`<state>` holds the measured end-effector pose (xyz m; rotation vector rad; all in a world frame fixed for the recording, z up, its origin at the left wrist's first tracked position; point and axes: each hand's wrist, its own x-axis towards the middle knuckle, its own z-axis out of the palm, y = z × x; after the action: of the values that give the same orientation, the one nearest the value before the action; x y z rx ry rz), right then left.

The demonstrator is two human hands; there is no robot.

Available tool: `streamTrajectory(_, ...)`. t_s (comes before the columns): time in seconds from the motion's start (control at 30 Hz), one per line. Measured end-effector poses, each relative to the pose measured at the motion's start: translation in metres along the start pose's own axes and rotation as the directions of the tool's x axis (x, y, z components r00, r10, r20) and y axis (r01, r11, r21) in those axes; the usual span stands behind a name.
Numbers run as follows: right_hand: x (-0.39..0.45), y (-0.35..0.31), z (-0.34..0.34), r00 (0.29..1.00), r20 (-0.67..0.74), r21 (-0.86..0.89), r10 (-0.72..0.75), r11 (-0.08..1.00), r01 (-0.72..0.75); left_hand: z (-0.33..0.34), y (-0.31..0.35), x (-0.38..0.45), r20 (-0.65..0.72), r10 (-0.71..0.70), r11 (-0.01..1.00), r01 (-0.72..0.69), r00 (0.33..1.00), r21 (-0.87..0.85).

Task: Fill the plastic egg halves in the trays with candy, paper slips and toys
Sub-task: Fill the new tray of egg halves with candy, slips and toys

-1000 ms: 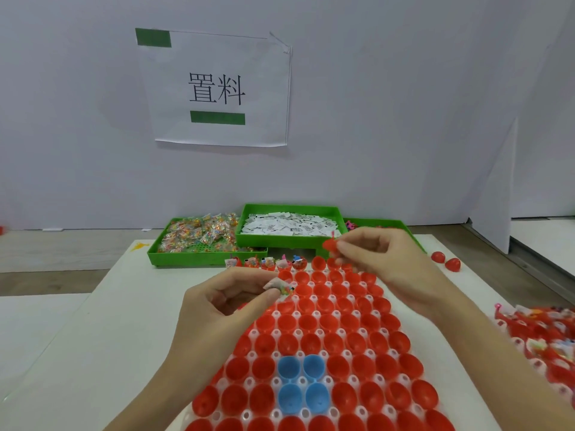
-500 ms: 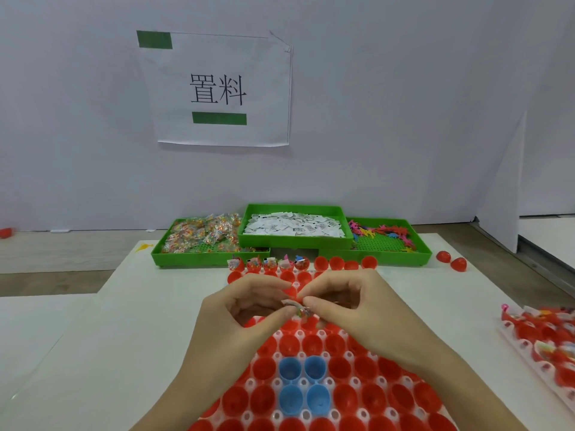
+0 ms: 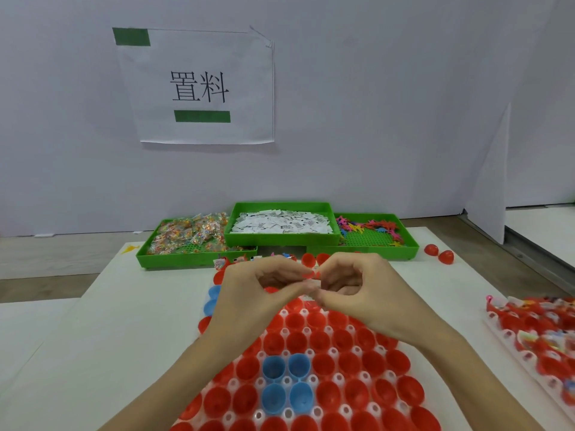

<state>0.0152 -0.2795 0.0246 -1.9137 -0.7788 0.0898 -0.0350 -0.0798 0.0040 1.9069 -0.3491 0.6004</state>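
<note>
My hands have come together mid-frame over the tray [image 3: 311,412]: left hand [image 3: 264,293] and right hand [image 3: 357,293] both pinch small items, hard to tell apart, fingertips touching. They're gathered; dropping them into an egg half [image 3: 320,363] seems next.

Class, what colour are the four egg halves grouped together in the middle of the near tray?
Blue egg halves, ringed by red ones; clearest in the head view.
</note>
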Motion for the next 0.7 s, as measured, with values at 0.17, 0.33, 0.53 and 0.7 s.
streamTrajectory(0.17,0.009,0.021,-0.009,0.978,-0.189,-0.061,0.085,0.993,-0.098,0.004,-0.021,0.022,0.268,-0.014,0.849,-0.13,0.963,0.511)
streamTrajectory(0.33,0.013,0.043,-0.022,0.959,-0.246,0.023,0.139,0.99,-0.138,0.005,-0.043,0.026,0.566,-0.185,0.563,-0.385,0.804,0.731)
streamTrajectory(0.53,0.038,0.047,-0.016,0.973,-0.203,-0.07,0.106,0.99,-0.123,0.004,-0.047,0.024,0.571,-0.162,0.612,-0.372,0.805,0.698)
streamTrajectory(0.7,0.08,0.042,-0.008,0.987,-0.146,-0.234,0.061,0.968,-0.094,0.008,-0.05,0.025,0.563,-0.167,0.614,-0.361,0.81,0.702)
